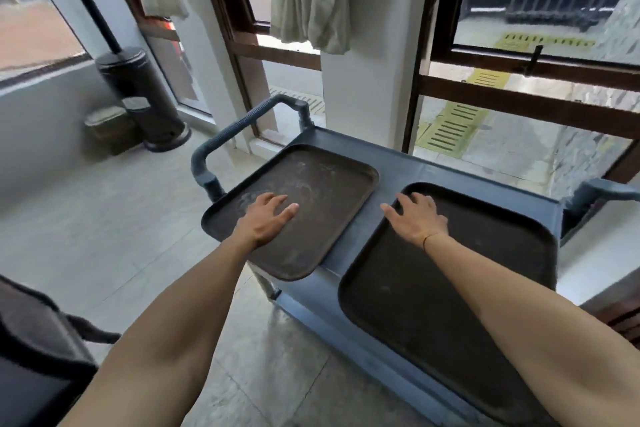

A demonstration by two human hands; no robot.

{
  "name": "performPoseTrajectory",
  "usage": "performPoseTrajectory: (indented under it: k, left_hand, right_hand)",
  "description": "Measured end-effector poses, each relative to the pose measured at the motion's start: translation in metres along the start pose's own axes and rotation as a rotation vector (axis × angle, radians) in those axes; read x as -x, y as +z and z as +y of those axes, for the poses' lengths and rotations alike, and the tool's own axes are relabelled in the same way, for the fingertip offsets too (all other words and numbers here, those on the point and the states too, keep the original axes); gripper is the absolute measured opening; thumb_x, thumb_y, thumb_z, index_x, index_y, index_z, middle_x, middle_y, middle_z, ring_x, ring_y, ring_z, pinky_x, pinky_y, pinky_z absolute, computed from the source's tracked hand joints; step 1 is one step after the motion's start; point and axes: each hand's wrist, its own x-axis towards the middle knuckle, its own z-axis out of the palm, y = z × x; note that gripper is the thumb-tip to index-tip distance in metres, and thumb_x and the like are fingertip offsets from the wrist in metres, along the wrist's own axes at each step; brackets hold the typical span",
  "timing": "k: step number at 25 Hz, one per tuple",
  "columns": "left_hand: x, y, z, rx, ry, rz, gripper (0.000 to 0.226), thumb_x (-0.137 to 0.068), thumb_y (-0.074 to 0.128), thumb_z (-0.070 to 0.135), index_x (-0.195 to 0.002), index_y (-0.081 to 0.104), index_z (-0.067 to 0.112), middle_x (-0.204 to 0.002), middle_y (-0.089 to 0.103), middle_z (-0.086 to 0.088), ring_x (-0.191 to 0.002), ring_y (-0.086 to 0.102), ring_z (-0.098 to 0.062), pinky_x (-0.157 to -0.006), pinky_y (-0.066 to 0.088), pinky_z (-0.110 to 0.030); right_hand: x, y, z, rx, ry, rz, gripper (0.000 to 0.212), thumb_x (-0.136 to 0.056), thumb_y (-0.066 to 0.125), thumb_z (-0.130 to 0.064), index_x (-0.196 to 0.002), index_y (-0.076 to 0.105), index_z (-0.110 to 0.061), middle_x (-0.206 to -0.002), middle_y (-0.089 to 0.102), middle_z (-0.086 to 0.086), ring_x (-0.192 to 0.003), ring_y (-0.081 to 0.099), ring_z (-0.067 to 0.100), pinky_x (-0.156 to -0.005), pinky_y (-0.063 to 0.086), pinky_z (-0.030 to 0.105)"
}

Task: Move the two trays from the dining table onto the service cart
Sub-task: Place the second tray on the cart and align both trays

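Seating both trays: my left hand flat, fingers spread, on dusty dark rectangular tray; right hand likewise on second dark tray. Left tray overhangs blue-grey plastic service cart; I judge gentle inward push best.

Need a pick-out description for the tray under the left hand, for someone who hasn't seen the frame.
Find the blue-grey service cart by the windows. Two dark trays lie side by side on its top. The one wanted is the left tray, next to the cart's looped handle, with the left hand flat on it. Unlike the right tray, it is dusty with pale smears and its near corner overhangs the cart's edge.
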Motion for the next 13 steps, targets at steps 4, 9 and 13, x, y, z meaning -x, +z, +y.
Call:
performPoseTrajectory:
  k: [4,9,13]
  left_hand:
    - [0.018,-0.033,-0.049,-0.025,-0.064,0.09,0.073,-0.087,0.035,0.076,-0.148,0.039,0.035,-0.162,0.025,-0.001,-0.146,0.025,-0.026,-0.116,0.025,-0.055]
    - [0.03,-0.072,-0.123,-0.068,-0.107,0.132,0.073,-0.087,0.033,0.076,-0.149,0.036,0.039,-0.164,0.019,0.001,-0.149,0.017,-0.025,-0.115,0.024,-0.055]
    - [0.025,-0.096,-0.175,-0.079,-0.098,0.099,0.073,-0.087,0.033,0.078,-0.15,0.033,0.041,-0.165,0.017,0.004,-0.15,0.014,-0.022,-0.114,0.022,-0.055]
  right_hand:
    - [-0.006,0.018,-0.055,0.019,-0.095,-0.032,0.071,-0.093,0.029,-0.071,-0.154,0.027,-0.035,-0.164,0.018,0.007,-0.151,0.005,0.03,-0.113,0.017,0.062]
    - [-0.002,0.054,-0.142,0.044,-0.191,-0.059,0.07,-0.094,0.028,-0.07,-0.154,0.025,-0.035,-0.165,0.014,0.005,-0.152,0.0,0.03,-0.116,0.015,0.061]
    - [0.005,0.084,-0.201,0.086,-0.206,-0.05,0.068,-0.094,0.027,-0.069,-0.154,0.025,-0.035,-0.165,0.014,0.005,-0.152,0.002,0.029,-0.116,0.015,0.06]
